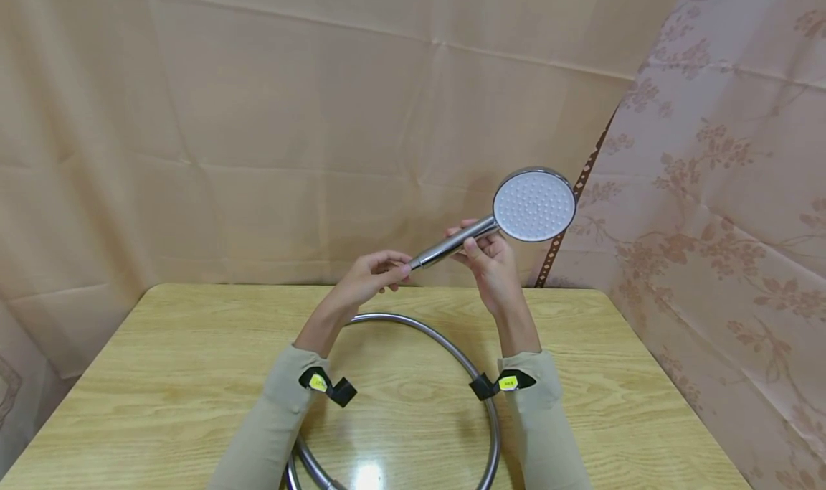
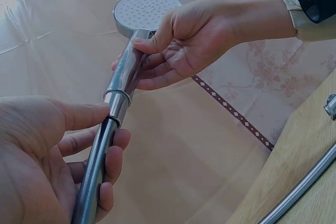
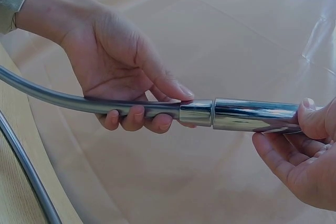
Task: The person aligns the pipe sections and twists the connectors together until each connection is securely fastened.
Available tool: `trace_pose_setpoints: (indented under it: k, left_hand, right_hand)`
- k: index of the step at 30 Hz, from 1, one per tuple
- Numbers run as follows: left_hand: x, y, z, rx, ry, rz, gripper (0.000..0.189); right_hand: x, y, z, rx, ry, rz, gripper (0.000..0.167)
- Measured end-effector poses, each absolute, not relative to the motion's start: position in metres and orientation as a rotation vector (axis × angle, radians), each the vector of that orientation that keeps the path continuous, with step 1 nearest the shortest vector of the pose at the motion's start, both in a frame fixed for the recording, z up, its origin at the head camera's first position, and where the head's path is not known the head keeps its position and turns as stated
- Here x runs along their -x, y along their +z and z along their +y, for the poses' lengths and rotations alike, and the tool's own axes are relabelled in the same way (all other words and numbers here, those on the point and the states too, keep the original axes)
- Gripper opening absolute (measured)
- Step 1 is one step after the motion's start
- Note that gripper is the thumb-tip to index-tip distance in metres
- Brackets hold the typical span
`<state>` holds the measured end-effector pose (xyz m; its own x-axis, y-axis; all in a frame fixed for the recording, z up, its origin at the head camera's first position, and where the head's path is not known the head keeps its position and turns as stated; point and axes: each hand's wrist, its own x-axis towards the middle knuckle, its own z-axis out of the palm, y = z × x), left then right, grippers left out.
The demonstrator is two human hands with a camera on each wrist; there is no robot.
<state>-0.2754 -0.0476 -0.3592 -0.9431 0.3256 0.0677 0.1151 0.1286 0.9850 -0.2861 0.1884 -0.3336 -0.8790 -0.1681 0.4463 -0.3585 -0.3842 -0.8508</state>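
Observation:
A chrome hand shower with a round, pale nozzle face is held tilted above the far part of the table. My right hand grips its handle between thumb and fingers, just below the head. At the lower end of the handle, my left hand holds the metal shower hose, its fingers curled under it and its thumb at the hose's end collar. The collar meets the handle end in line, with a thin seam between them in the right wrist view.
Loops of the hose lie on the wooden table between and below the forearms. A beige cloth hangs behind the table, and a floral curtain hangs at the right. Small black cameras are strapped to both wrists.

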Motion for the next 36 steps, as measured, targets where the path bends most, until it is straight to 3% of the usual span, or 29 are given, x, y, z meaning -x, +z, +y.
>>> trace_pose_setpoints:
  k: [8,23,36]
  left_hand:
    - [0.2759,-0.3614,-0.0475,-0.474,1.932,2.226,0.032]
    - [0.2775,-0.3594,-0.0478,-0.42,1.884,2.254,0.039]
    - [0.2769,-0.3602,-0.048,-0.419,1.876,2.252,0.039]
  right_hand:
    - [0.2855,-0.3342,0.189,-0.717,2.416,-1.67,0.024]
    - [0.2848,-0.3337,0.1896,-0.734,2.421,-1.645,0.034]
    - [0.2849,-0.3336,0.1881,-0.716,2.442,-1.624,0.02]
